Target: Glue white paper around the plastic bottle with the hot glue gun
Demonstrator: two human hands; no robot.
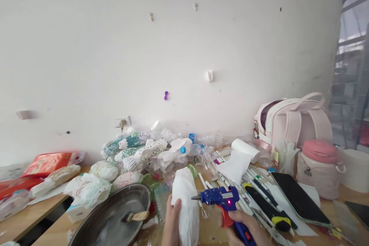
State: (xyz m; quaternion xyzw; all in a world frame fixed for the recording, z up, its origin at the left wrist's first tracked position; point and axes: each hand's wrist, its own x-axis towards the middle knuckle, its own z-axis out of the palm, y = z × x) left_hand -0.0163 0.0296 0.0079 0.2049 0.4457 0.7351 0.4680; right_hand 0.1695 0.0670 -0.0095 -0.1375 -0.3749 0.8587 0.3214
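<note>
My left hand is closed around a long form wrapped in white paper, which stands roughly upright at the bottom middle of the head view. A blue hot glue gun with an orange trigger and a lit red light is in my right hand. Its metal nozzle points left, close beside the paper's right edge; whether they touch I cannot tell. Left of my left hand sits a dark metal basin, with a wooden-handled brush lying in it.
Several fish-like paper-covered bottles lie heaped along the wall. A white paper roll and several pens lie right of centre. A black phone, a yellow-and-black utility knife, a pink-lidded bag and a pale backpack stand or lie farther right.
</note>
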